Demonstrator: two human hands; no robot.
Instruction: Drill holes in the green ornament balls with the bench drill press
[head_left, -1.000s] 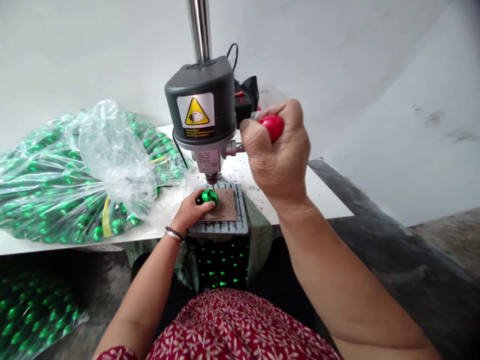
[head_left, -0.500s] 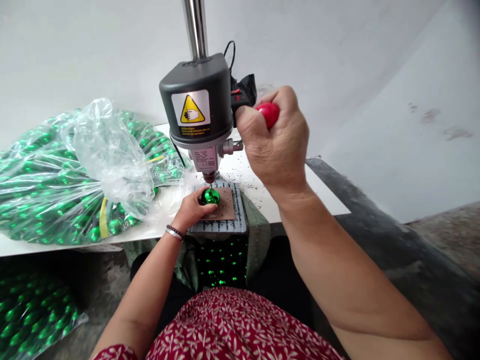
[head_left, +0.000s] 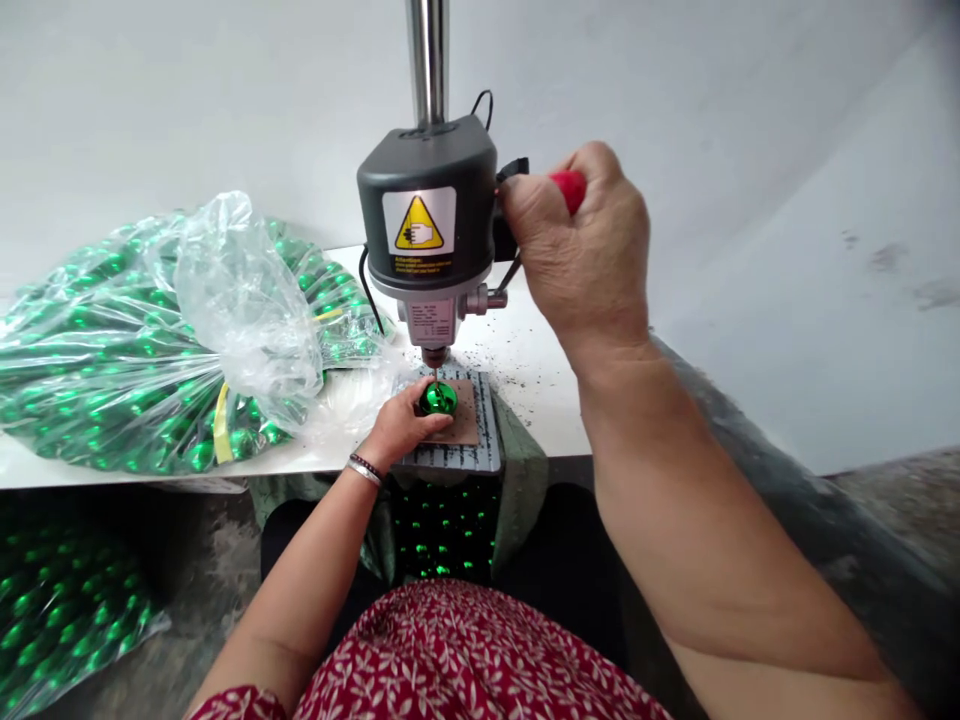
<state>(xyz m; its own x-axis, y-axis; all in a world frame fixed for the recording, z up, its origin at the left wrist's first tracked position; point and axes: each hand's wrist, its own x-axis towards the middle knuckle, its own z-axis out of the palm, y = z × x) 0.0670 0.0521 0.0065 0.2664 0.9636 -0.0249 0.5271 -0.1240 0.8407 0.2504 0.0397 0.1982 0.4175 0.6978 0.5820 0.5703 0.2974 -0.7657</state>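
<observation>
My left hand (head_left: 409, 418) is closed around a shiny green ball (head_left: 439, 398), thumb in front and fingers behind. The ball rests on a brown board (head_left: 466, 425) on the drill press base (head_left: 486, 455). Just over the ball is the thin drill bit (head_left: 436, 378); whether its tip touches the ball or enters it I cannot tell. On the right of the dark grey drill press (head_left: 427, 205), my right hand (head_left: 589, 255) is wrapped around a red lever handle (head_left: 571, 188).
A large clear bag (head_left: 112, 350) of green balls covers the left of the white table (head_left: 559, 410). Another bag (head_left: 67, 610) of them lies lower left. More green balls (head_left: 444, 530) show below the table edge. Dark shavings are scattered beside the base.
The view has shifted, so the press and both hands appear further right. My right hand sits slightly higher against the press. My left hand still holds the ball under the bit.
</observation>
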